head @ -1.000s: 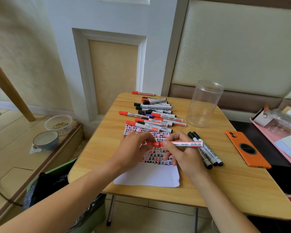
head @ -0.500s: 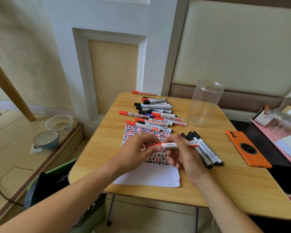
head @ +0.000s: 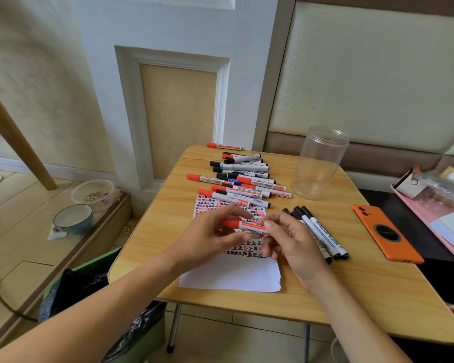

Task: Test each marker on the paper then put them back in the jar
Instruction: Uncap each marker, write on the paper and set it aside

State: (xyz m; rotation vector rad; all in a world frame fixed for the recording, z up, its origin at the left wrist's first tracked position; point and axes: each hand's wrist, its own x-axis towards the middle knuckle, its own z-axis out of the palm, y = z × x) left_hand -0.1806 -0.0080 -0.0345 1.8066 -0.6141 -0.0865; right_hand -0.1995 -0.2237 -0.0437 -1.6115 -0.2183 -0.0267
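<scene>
Both hands' grip pinches a red-capped marker (head: 243,225) over my marked paper (head: 231,273); jar (head: 319,163) stands empty, so I judge returning unstarted.

Bare table (head: 333,289) right of paper (head: 231,279)

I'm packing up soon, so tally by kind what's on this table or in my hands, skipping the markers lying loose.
Clear jar: 1
Orange phone: 1
Sheet of paper: 1
Red marker, held between left hand and right hand: 1
Total: 4
</scene>
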